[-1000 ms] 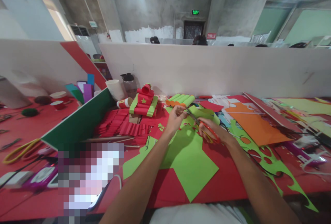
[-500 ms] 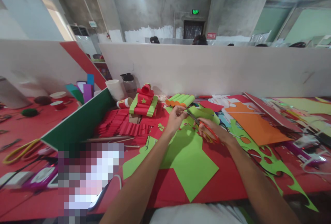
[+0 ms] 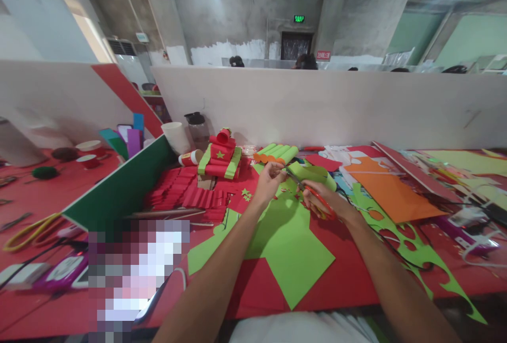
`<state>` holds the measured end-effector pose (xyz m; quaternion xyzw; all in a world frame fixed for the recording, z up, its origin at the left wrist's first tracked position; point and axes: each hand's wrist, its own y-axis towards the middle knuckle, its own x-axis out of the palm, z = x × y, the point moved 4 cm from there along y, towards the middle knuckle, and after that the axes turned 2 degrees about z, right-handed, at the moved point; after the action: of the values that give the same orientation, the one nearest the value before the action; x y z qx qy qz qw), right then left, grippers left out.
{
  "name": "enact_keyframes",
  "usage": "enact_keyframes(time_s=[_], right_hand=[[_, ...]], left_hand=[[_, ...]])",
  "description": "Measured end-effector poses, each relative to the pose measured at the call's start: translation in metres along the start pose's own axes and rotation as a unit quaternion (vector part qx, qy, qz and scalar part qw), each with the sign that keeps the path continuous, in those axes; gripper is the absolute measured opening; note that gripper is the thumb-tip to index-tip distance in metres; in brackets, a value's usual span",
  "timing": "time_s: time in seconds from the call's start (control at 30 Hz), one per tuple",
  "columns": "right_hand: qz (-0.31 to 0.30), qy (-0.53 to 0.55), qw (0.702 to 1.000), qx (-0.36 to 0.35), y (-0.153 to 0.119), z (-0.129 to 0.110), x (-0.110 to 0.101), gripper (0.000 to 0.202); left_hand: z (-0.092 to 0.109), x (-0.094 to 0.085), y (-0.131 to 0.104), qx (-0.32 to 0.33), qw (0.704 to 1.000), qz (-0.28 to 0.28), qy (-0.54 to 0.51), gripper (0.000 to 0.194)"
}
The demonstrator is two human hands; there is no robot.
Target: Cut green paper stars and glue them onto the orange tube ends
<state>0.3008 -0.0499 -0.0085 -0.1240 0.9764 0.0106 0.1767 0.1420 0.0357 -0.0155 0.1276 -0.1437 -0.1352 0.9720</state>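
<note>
In my right hand (image 3: 322,196) are scissors (image 3: 293,175) with orange-red handles. Their blades point up and left, the tips close to the fingers of my left hand (image 3: 271,178). The left fingers are pinched together; whatever is between them is too small to make out. Beneath both hands lie green paper sheets (image 3: 297,258), one corner pointing toward me. Small cut green stars (image 3: 246,193) rest on red paper left of my left wrist. Behind the scissors, a curved green paper strip (image 3: 317,174) stands beside a row of green paper rolls (image 3: 279,152) with orange edging.
A red and green paper model (image 3: 221,155) stands at the back left, near a dark-lidded bottle (image 3: 198,129). A green divider (image 3: 122,187) bounds the left side. On the right are orange paper (image 3: 392,190) and cut green scraps (image 3: 407,245). A white partition (image 3: 317,105) runs behind.
The scissors' handles look slightly closer together than before. Both hands stay in nearly the same place, and the papers around them have not visibly moved.
</note>
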Motion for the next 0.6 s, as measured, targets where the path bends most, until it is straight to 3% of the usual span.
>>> enact_keyframes(time_s=[0.6], right_hand=[[0.009, -0.034, 0.998, -0.059, 0.0038, 0.0079, -0.0009, 0.045]], left_hand=[[-0.0002, 0.0000, 0.0001, 0.015, 1.000, 0.010, 0.007, 0.025]])
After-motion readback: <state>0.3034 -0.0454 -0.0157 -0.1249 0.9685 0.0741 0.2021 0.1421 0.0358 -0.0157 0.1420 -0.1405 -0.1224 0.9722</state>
